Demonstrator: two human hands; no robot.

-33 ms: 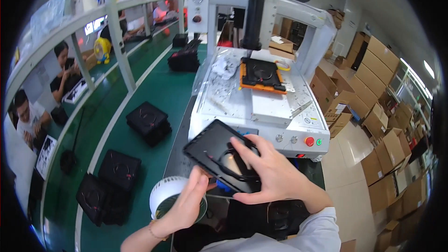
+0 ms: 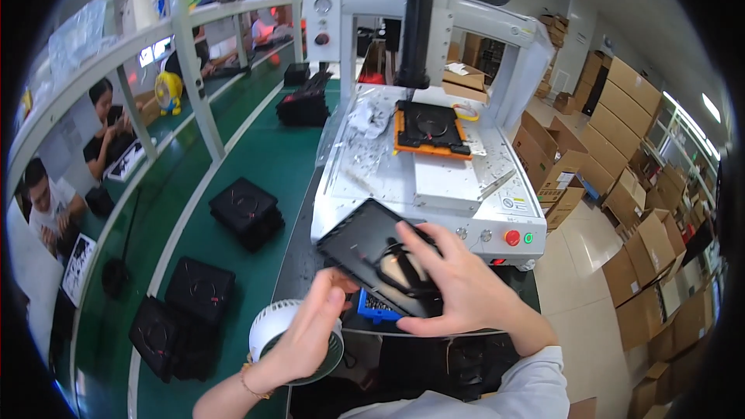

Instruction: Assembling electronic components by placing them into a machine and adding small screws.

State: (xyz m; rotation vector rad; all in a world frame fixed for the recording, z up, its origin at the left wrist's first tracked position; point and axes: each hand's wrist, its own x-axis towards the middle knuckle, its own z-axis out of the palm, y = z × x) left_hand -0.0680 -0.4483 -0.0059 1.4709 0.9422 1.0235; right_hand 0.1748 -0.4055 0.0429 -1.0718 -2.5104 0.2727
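Note:
A black rectangular plastic casing [image 2: 355, 242] is held tilted in front of me, its hollow side up, with a thin wire and a dark ring around a tan round area inside. My right hand [image 2: 475, 289] grips its right end, fingers over the inner face and thumb along the lower edge. At the lower left edge, my left hand [image 2: 305, 337] is against the casing, its fingertips partly hidden beneath. Beyond, a similar black casing [image 2: 428, 119] lies in an orange fixture [image 2: 436, 149] on the white machine [image 2: 365, 157].
Close by the left hand is a white round fan [image 2: 273, 320]; a blue tray [image 2: 377, 312] of small parts sits below the casing. Stacked black casings [image 2: 245, 206] stand on the green belt [image 2: 268, 143]. Tweezers [image 2: 497, 184] lie on the machine. Cardboard boxes [image 2: 630, 97] fill the right side.
The casing and both hands have shifted slightly, the casing a little to the right. More of the blue tray shows below it.

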